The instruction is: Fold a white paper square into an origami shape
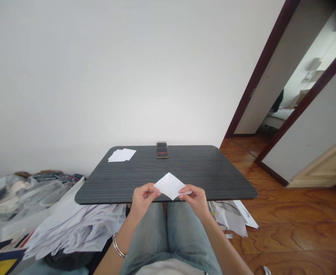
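A white folded paper [170,185], diamond-shaped with a crease down its middle, is held just over the near edge of the dark table [145,172]. My left hand [143,196] pinches its left corner between thumb and fingers. On the opposite side, my right hand [195,196] pinches the right corner in the same way. Several white paper pieces [122,155] lie overlapping at the table's back left. A phone [162,150] leans upright at the back middle.
Plastic-wrapped clothes [27,198] and a heap of white fabric [78,225] are piled left of the table. Papers [232,217] lie on the floor beneath its right side. A white wall [127,76] stands behind; a doorway [282,88] opens at right.
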Demonstrator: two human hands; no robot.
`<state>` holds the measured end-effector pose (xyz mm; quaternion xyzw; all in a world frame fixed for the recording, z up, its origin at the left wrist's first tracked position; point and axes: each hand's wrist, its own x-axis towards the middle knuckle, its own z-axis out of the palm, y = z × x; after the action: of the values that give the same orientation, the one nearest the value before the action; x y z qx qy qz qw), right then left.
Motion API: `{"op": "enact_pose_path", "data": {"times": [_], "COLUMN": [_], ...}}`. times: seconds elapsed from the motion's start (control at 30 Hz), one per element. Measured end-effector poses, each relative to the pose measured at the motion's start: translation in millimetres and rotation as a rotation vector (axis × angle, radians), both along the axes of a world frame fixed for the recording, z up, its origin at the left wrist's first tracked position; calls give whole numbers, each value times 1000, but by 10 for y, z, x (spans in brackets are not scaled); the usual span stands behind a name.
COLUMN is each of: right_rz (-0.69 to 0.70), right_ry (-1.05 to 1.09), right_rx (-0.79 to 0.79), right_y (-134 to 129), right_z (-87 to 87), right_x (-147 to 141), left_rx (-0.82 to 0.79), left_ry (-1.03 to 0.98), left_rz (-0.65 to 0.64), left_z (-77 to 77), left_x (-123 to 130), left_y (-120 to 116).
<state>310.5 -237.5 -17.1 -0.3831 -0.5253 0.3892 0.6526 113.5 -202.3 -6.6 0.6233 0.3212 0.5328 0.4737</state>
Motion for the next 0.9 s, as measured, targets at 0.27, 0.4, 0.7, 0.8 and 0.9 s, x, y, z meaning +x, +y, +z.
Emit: {"op": "enact_pose_path", "data": {"times": [0.27, 0.4, 0.7, 0.8, 0.9], "right_rz": [-10, -9, -13, -55, -108], "right_ry": [41, 84, 186, 167, 96], "right_rx": [-27, -58, -163, -185, -190], "right_y": [-51, -64, -64, -66, -77], "right_z": [-18, -17, 25, 44, 47], "right_x": [-32, -57, -124, -131, -138], "left_rx": [44, 21, -244, -282, -281], "left_ry": [27, -20, -198, -197, -173], "left_rz": [42, 31, 30, -6, -57], "left_z": [-12, -5, 41, 41, 54], "left_x": [-1, 40, 198, 200, 184], "left_y": [-40, -64, -177, -183, -158]}}
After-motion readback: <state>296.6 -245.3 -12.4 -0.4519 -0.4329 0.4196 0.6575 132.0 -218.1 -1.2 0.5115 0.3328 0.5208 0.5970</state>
